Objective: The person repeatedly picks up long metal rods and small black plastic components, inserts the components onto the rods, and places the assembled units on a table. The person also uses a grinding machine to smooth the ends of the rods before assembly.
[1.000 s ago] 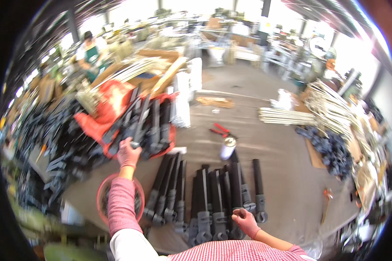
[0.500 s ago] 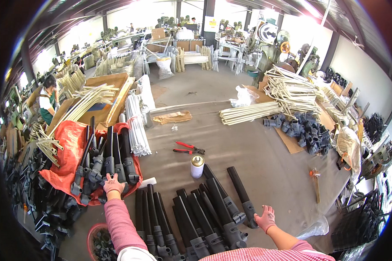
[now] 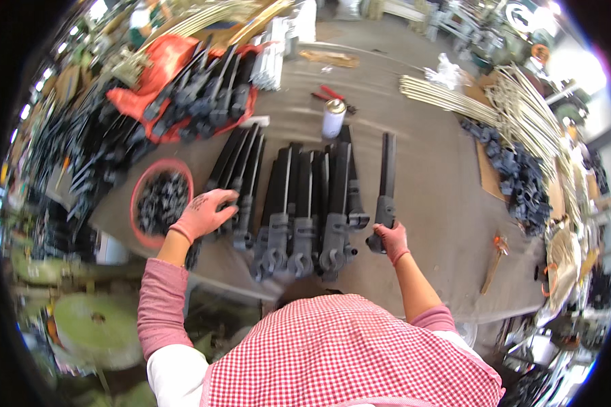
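Observation:
My right hand (image 3: pixel 392 243), in a pink glove, closes on the grey plastic fitting at the near end of a black tube (image 3: pixel 387 163), which lies apart at the right of the row. My left hand (image 3: pixel 207 214), also gloved, has thumb and fingers apart over the near ends of the left group of black tubes (image 3: pixel 252 163). Whether it touches them I cannot tell; it holds nothing that I can see. Between my hands lie several more black tubes with grey fittings (image 3: pixel 304 234), side by side. A pink-rimmed basin (image 3: pixel 135 214) of small dark parts sits beside my left hand.
A spray can (image 3: pixel 333 118) stands beyond the tubes, with red-handled pliers (image 3: pixel 330 93) behind it. More black tubes lie on a red sheet (image 3: pixel 163 60) at far left. At right are cream rods (image 3: pixel 448 99), grey fittings (image 3: pixel 523 169) and a hammer-like tool (image 3: pixel 494 264).
My view has tilted down. My left hand has come from the tubes on the red sheet back to the near left group. My right hand has closed round the rightmost tube's fitting.

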The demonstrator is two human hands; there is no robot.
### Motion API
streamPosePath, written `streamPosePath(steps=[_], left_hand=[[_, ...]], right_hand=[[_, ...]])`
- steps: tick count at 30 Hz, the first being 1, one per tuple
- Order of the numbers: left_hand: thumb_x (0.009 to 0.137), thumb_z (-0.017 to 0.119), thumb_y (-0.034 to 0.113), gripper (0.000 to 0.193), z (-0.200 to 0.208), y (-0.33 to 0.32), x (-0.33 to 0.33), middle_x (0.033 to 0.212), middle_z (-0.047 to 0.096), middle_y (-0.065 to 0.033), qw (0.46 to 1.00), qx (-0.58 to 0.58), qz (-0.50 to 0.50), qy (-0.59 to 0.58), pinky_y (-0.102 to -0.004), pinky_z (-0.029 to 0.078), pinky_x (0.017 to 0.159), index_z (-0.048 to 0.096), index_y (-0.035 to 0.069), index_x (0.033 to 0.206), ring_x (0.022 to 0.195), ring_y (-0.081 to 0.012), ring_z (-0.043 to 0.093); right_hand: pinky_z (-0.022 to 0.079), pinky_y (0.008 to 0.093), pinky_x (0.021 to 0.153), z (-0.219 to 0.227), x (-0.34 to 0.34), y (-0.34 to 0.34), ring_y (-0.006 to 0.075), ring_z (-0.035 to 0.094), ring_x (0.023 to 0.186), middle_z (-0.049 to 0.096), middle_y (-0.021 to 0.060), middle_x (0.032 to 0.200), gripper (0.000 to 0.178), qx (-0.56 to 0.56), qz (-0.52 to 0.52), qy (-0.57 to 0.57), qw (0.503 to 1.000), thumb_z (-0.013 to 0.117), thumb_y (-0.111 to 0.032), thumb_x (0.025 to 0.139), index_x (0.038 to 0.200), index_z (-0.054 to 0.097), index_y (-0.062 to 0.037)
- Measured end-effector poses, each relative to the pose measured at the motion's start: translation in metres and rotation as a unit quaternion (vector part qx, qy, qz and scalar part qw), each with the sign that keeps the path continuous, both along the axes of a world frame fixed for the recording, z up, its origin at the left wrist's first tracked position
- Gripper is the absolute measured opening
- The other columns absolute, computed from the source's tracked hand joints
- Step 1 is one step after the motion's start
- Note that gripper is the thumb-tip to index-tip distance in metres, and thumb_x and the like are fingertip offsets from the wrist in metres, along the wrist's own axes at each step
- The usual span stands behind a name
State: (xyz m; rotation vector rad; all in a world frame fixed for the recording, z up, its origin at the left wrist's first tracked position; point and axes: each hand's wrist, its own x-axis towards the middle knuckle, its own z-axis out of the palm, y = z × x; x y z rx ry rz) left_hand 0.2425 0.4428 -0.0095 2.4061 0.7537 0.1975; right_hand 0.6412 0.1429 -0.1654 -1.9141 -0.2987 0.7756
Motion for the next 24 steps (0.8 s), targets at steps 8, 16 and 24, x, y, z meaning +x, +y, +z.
streamPosePath(steps=[8,16,24], left_hand=[[0.101,0.059,0.03,0.044,-0.043,-0.219,0.051,0.114,0.068,-0.0089,0.691,-0.48,0.303,-0.448,-0.0315,0.053,0.09,0.052,0.004,0.136,0.102,-0.015,0.064],[0.097,0.063,0.033,0.027,-0.08,-0.315,-0.103,0.082,0.062,-0.0076,0.318,-0.489,0.501,-0.639,-0.0428,0.056,0.074,0.059,0.006,0.096,0.074,-0.0227,0.063],[0.098,0.058,0.04,0.037,-0.102,-0.393,-0.172,0.088,0.063,-0.0108,0.277,-0.474,0.515,-0.658,-0.0475,0.055,0.087,0.061,0.003,0.096,0.086,-0.0257,0.064]], right_hand=[[0.051,0.0318,0.086,0.105,-0.144,-0.02,0.0157,0.059,0.096,0.063,0.01,0.106,0.053,0.087,0.426,0.05,0.899,0.078,-0.017,0.077,0.12,0.054,0.0029],[0.05,0.0338,0.075,0.069,-0.288,0.004,0.0168,0.062,0.08,0.068,0.0086,0.084,0.044,-0.01,0.707,0.114,0.698,0.066,-0.043,0.091,0.099,0.068,0.0007],[0.054,0.0424,0.086,-0.023,-0.417,0.213,0.0327,0.067,0.104,0.068,0.0183,0.114,0.048,-0.087,0.693,-0.405,0.59,0.052,-0.021,0.093,0.135,0.046,-0.0003]])
